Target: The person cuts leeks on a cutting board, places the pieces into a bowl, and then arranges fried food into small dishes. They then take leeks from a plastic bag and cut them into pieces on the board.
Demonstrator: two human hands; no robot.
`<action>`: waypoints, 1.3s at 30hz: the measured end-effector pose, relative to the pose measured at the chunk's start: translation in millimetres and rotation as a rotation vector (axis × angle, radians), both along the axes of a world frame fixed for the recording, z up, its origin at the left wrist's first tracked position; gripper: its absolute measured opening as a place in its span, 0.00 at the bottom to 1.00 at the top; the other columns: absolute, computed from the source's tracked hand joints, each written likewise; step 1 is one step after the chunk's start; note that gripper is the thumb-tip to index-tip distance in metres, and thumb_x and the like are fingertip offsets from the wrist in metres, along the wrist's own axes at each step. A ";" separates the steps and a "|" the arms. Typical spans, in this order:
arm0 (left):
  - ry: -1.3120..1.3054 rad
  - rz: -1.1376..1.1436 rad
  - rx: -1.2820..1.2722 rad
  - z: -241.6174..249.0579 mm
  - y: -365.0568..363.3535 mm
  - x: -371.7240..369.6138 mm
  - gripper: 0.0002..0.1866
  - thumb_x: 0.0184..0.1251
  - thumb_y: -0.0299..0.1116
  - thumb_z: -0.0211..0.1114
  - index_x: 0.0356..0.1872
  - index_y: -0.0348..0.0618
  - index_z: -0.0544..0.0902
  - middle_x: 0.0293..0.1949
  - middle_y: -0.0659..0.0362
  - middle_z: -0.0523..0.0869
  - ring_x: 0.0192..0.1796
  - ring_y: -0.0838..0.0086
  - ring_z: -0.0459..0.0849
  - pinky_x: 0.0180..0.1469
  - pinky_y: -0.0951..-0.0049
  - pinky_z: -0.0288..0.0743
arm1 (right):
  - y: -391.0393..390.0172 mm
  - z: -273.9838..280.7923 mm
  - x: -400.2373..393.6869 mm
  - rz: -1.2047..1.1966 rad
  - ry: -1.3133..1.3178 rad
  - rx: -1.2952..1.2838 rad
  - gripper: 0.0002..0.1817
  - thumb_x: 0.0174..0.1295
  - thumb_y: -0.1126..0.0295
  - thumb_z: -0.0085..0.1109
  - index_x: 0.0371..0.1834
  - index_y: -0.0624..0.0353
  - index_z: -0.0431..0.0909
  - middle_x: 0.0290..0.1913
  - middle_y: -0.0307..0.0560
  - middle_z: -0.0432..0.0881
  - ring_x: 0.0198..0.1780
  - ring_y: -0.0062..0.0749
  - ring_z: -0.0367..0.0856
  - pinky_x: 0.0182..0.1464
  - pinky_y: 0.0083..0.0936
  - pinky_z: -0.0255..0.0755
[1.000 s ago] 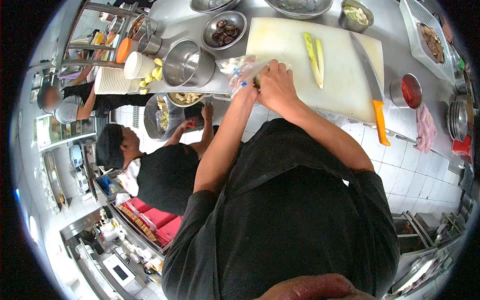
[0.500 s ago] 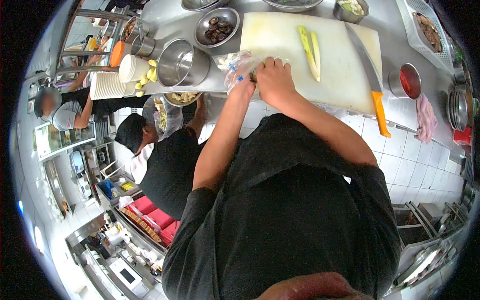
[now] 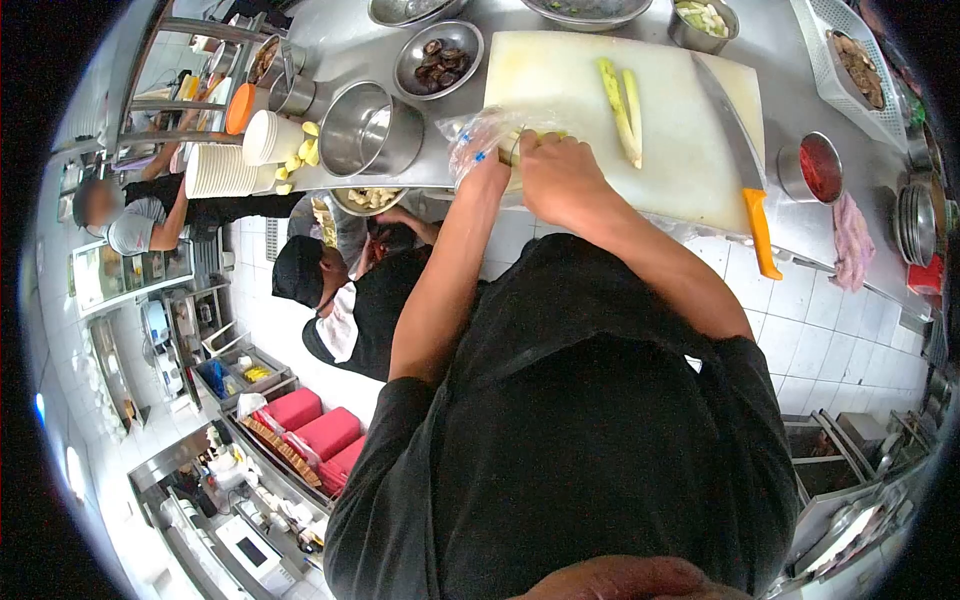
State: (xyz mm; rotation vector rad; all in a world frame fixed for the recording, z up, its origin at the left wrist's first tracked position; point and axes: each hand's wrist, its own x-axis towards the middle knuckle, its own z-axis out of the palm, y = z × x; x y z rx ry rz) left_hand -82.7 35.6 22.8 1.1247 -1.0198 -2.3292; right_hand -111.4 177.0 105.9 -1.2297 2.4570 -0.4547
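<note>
At the near left corner of the white cutting board (image 3: 690,180), my left hand (image 3: 485,172) grips a clear plastic bag (image 3: 468,135) with blue marks. My right hand (image 3: 560,170) is closed at the bag's opening, beside something pale green; its fingertips are partly hidden. Two green-and-white stalks (image 3: 625,115) lie on the board to the right of my hands. Farther right rests a large knife (image 3: 735,130), its orange handle past the board's near edge.
Left of the board stand an empty metal pot (image 3: 370,130), a bowl of dark mushrooms (image 3: 438,62) and stacked white cups (image 3: 225,170). A pot of red paste (image 3: 820,168) and a white basket (image 3: 855,70) are at the right. A co-worker (image 3: 365,300) bends at my left.
My right hand has shifted slightly right and down, and more pale green shows at the bag's opening. The co-worker at my left has moved, with a hand now beneath the counter edge.
</note>
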 end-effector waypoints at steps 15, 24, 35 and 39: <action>0.126 -0.050 -0.231 -20.9 7.4 23.4 0.27 0.67 0.24 0.65 0.65 0.46 0.67 0.57 0.55 0.79 0.56 0.68 0.79 0.57 0.65 0.74 | -2.8 -18.2 -45.1 -0.028 -0.347 -0.193 0.20 0.62 0.60 0.57 0.50 0.64 0.80 0.46 0.66 0.83 0.48 0.58 0.82 0.53 0.45 0.76; 0.121 -0.014 -0.454 1.2 33.6 18.9 0.23 0.72 0.26 0.59 0.66 0.44 0.65 0.59 0.56 0.77 0.59 0.68 0.77 0.60 0.68 0.73 | -4.9 -29.9 -13.8 -0.003 0.224 -0.220 0.17 0.53 0.72 0.58 0.45 0.71 0.80 0.48 0.65 0.79 0.45 0.55 0.82 0.50 0.41 0.76; -0.026 -0.019 -0.896 -31.5 23.6 25.4 0.36 0.66 0.28 0.64 0.72 0.38 0.56 0.64 0.48 0.72 0.65 0.59 0.72 0.69 0.63 0.64 | 6.8 -31.0 -26.6 0.006 0.037 -0.275 0.13 0.55 0.73 0.56 0.39 0.71 0.81 0.43 0.65 0.81 0.47 0.57 0.81 0.53 0.43 0.75; -0.072 -0.109 -1.001 -43.8 11.7 29.5 0.42 0.64 0.33 0.67 0.74 0.32 0.53 0.68 0.41 0.67 0.70 0.53 0.66 0.73 0.61 0.58 | 9.4 -23.7 -29.9 0.002 -0.043 -0.223 0.12 0.55 0.73 0.55 0.38 0.71 0.81 0.43 0.67 0.80 0.47 0.59 0.81 0.55 0.46 0.74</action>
